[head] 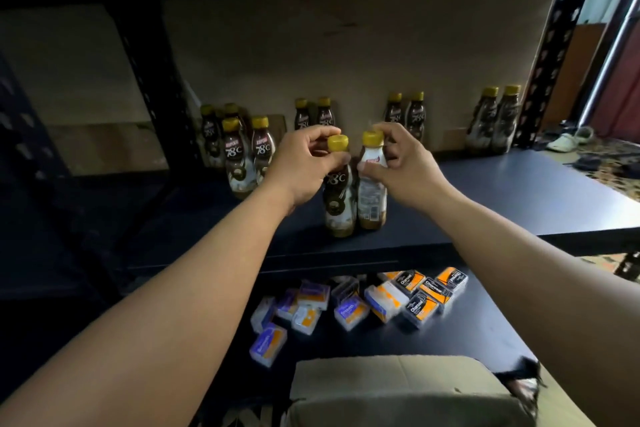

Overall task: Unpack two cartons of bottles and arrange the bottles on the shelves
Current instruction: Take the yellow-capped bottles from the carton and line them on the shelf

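Two yellow-capped coffee bottles stand side by side near the front of the dark shelf (485, 204). My left hand (304, 163) grips the neck of the left bottle (339, 204), whose label faces me. My right hand (394, 159) pinches the neck of the right bottle (372, 194), which shows its white back label. Several more bottles stand in pairs along the back: a group at the left (242, 152), a pair behind my hands (313, 114), another pair (405, 114), and a pair at the far right (495, 121). A carton flap (381, 388) lies at the bottom.
On the lower shelf lie several small orange, purple and black boxes (363, 302). Black perforated uprights (557, 55) frame the shelf, with brown board behind. Shoes (568, 140) sit on the patterned floor at the right.
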{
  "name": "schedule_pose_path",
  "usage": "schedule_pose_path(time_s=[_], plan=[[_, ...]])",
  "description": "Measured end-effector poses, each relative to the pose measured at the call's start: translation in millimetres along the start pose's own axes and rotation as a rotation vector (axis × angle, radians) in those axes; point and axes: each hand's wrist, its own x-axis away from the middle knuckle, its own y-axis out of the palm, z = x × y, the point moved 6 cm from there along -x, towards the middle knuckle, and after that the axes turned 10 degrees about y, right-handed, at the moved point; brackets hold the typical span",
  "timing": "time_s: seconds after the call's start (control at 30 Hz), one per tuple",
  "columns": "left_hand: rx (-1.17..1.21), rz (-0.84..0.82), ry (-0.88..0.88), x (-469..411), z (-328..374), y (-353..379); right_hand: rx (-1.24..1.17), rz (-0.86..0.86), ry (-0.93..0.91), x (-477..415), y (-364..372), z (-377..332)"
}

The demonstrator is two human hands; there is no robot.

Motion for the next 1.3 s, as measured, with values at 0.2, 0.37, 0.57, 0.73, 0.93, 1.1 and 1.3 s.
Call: schedule_pose_path(time_s=[0.2, 0.37, 0.57, 0.73, 0.93, 1.1, 1.3], plan=[[-0.142, -0.060, 0.027, -22.4, -12.8, 7.2, 0.103, -0.014, -0.007, -19.1, 0.9, 2.0], [-0.193, -0.107, 0.026, -38.2, -18.6, 8.1, 0.141, -0.029, -0.002, -31.4, -1.5, -0.2], [-0.144, -0.120, 0.026, -49.0, -29.4, 11.6, 0.134, -0.001, 0.004, -43.0, 0.3, 4.4], [-0.110, -0.084, 0.045, -59.1, -49.9, 8.3, 0.145, 0.010, 0.020, -58.6, 4.6, 10.1], [-0.101, -0.089, 0.049, -81.8, -70.2, 12.3, 0.145, 0.030, 0.039, -79.9, 6.2, 16.2], [-0.133, -0.119, 0.035, -97.8, -80.4, 13.4, 0.143, 0.027, 0.062, -96.9, 6.6, 17.5], [-0.164, -0.108, 0.003, -110.7, -88.6, 16.2, 0.161, 0.012, 0.067, -113.2, 7.1, 20.9]])
